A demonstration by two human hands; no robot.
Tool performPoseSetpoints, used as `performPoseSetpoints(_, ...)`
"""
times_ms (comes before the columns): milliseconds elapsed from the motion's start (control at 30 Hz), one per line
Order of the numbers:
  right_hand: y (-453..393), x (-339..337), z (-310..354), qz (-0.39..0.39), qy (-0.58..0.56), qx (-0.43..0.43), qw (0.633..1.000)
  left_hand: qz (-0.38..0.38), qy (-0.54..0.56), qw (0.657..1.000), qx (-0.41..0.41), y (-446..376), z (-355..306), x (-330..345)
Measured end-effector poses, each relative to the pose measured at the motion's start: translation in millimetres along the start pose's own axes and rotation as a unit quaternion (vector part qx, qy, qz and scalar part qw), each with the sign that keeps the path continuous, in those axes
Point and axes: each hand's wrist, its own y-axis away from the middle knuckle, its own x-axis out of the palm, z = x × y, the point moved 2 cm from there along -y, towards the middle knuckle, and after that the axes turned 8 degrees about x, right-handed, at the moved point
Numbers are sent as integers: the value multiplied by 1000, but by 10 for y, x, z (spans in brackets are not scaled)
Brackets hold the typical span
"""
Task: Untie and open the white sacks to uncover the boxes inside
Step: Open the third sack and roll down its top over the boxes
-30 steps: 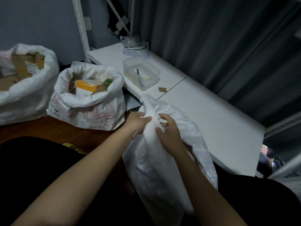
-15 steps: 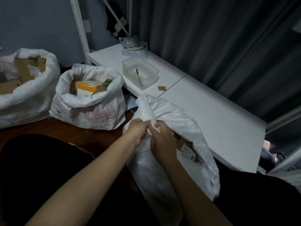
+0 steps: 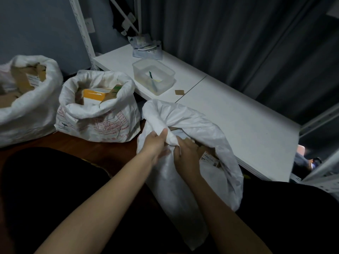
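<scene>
A white woven sack (image 3: 185,178) stands between my knees with its mouth partly open. My left hand (image 3: 155,146) grips the bunched rim of the sack on the near side. Right beside it, my right hand (image 3: 188,155) grips the same rim, fingers curled over the fabric. Brown cardboard boxes (image 3: 209,154) with a white label show inside the opening. Two more white sacks stand on the floor to the left with rims rolled down: the middle sack (image 3: 99,116) shows a yellow box, the far-left sack (image 3: 29,107) shows brown boxes.
A low white shelf board (image 3: 229,121) runs along the grey curtain behind the sack. On it stand a clear plastic tub (image 3: 153,77) with a pen inside, a small brown scrap (image 3: 179,92) and a pile of packets (image 3: 146,46). Metal rack uprights stand at left and right.
The sack's mouth has widened as both hands pulled the rim down and toward me; boxes inside came into sight. The camera has tilted slightly.
</scene>
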Motion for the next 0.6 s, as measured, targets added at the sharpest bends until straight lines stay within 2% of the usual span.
performPoseSetpoints(100, 43, -67, 119, 83, -6, -7, 997, -50, 48, 998, -12, -78, -45, -75)
performPoseSetpoints(167, 71, -142, 102, 152, -49, 32, 987, -32, 151, 988, -29, -129, -101, -116)
performPoseSetpoints(267, 58, -170, 7, 136, -75, 48, 987, 21, 257, 965, -53, -120, -131, -88)
performPoseSetpoints(333, 24, -47, -37, 107, -73, 62, 990, 29, 251, 966, -62, -81, -84, -64)
performPoseSetpoints(467, -25, 198, 6, 27, -126, 83, 988, -94, 112, 989, -10, -154, 154, -285)
performPoseSetpoints(600, 1, 422, 114, 19, -137, 42, 990, -74, 28, 997, 17, -44, 289, -336)
